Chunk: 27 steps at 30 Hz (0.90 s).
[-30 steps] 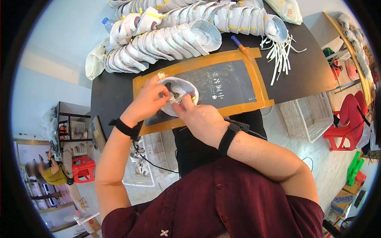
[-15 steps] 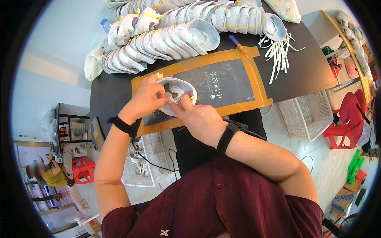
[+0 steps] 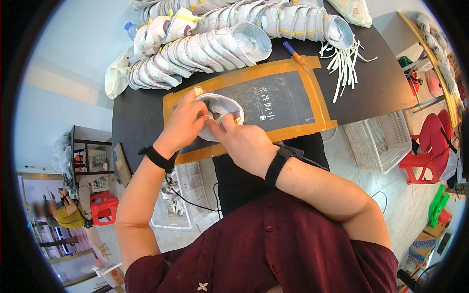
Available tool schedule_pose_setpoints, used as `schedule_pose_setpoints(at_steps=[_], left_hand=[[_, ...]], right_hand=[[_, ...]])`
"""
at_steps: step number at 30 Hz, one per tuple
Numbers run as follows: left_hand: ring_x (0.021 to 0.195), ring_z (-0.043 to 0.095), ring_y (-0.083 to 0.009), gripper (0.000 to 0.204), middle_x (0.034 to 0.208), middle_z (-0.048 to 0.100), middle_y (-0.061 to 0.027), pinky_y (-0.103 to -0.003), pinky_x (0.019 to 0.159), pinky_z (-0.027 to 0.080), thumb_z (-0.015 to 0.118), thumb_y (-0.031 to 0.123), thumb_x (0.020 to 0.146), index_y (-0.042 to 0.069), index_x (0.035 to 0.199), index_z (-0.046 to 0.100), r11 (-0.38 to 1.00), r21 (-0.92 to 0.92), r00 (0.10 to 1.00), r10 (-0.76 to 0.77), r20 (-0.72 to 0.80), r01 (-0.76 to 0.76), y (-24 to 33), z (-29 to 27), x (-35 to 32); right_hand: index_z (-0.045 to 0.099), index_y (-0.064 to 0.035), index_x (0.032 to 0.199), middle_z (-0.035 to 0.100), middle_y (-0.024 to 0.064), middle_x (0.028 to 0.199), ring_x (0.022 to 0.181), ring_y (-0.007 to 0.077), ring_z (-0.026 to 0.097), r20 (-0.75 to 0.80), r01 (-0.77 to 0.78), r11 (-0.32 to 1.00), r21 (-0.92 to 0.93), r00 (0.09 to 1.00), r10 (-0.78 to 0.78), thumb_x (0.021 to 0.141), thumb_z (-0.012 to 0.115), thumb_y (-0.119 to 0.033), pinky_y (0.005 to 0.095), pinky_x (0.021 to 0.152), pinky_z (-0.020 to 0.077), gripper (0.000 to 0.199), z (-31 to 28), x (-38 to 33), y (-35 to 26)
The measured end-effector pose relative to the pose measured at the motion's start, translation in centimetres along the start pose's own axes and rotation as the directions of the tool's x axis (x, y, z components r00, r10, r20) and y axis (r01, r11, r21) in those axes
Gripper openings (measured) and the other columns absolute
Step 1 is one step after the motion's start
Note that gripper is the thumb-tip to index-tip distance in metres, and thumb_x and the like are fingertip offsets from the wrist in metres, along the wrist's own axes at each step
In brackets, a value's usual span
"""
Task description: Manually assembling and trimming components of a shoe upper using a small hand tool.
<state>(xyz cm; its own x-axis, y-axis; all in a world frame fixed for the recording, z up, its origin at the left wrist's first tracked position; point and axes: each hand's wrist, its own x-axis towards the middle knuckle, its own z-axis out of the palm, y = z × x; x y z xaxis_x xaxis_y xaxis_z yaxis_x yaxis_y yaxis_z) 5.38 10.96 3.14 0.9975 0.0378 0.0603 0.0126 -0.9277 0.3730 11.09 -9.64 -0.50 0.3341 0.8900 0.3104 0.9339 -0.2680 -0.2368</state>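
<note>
A pale grey shoe upper (image 3: 230, 103), curled into a bowl shape, is held between my hands over a dark board (image 3: 288, 102) edged with brown tape. On its left side, my left hand (image 3: 183, 119) grips the rim with bent fingers, a pale wrap around one fingertip. My right hand (image 3: 248, 144) pinches inside the opening from the near right side, next to a small yellow tab. The fingertips of both hands almost meet within the upper. Whatever thin piece lies between them is too small to make out.
Nested rows of similar uppers (image 3: 205, 52) line the far side of the black table (image 3: 364, 93). Loose white strips (image 3: 344, 71) hang by one row's end, near a blue-capped pen-like tool (image 3: 294, 52). Plastic crates (image 3: 378, 141) and red stools (image 3: 430, 156) stand around; another person (image 3: 68, 212) sits far left.
My fingertips have shifted slightly inside the upper, the two hands staying on it. The whole view has moved a little; the stacked uppers look the same.
</note>
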Motion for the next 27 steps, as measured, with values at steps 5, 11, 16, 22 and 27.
schedule_pose_setpoints(at_steps=[5,11,16,22,27], left_hand=[[0.121,0.049,-0.037,0.008,0.128,0.049,-0.0205,-0.037,0.096,0.044,0.063,0.001,0.082,0.002,0.087,0.059,0.982,-0.184,0.998,0.053,0.038,-0.046,-0.7,-0.3,0.2],[0.123,0.049,-0.0347,0.006,0.134,0.048,-0.0195,-0.036,0.094,0.045,0.062,0.0,0.083,0.002,0.088,0.058,0.99,-0.136,1.0,0.021,-0.016,-0.022,-1.1,0.6,0.4],[0.122,0.049,-0.037,0.008,0.134,0.049,-0.0205,-0.039,0.095,0.044,0.063,0.002,0.08,0.002,0.087,0.058,0.982,-0.184,0.999,0.048,0.004,-0.047,-0.8,-0.2,0.4],[0.122,0.05,-0.0377,0.018,0.137,0.049,-0.0201,-0.041,0.096,0.046,0.068,0.008,0.072,0.003,0.088,0.059,0.993,0.086,0.996,0.08,0.05,-0.084,0.0,-1.3,0.1],[0.119,0.052,-0.0368,0.022,0.134,0.051,-0.0198,-0.041,0.093,0.049,0.07,0.01,0.07,0.003,0.09,0.061,0.959,0.263,0.991,0.076,0.112,-0.103,1.5,-1.7,0.3]], right_hand=[[0.048,-0.0049,0.137,0.055,0.0111,0.1,0.058,0.0179,0.064,0.038,-0.006,0.998,-0.056,0.999,0.008,0.084,0.057,-0.013,0.0297,0.051,0.0519,0.055,0.2,0.6,0.1],[0.049,-0.0047,0.136,0.055,0.0133,0.102,0.06,0.0196,0.065,0.044,-0.035,0.999,-0.002,0.998,0.035,0.083,0.058,-0.014,0.0303,0.053,0.0529,0.055,0.6,1.1,0.1],[0.05,-0.0067,0.136,0.054,0.0131,0.103,0.066,0.0231,0.067,0.127,-0.061,0.998,0.011,0.99,0.06,0.082,0.06,-0.013,0.0325,0.057,0.0546,0.055,0.2,1.6,0.1],[0.05,-0.0093,0.136,0.054,0.0127,0.103,0.071,0.0253,0.068,0.151,-0.087,0.994,0.068,0.986,0.076,0.083,0.062,-0.014,0.0345,0.061,0.055,0.055,-0.1,1.6,0.1],[0.051,-0.0097,0.136,0.054,0.0128,0.103,0.072,0.0253,0.068,0.158,-0.087,0.995,0.056,0.984,0.077,0.082,0.062,-0.014,0.0342,0.062,0.055,0.056,0.1,1.5,0.2]])
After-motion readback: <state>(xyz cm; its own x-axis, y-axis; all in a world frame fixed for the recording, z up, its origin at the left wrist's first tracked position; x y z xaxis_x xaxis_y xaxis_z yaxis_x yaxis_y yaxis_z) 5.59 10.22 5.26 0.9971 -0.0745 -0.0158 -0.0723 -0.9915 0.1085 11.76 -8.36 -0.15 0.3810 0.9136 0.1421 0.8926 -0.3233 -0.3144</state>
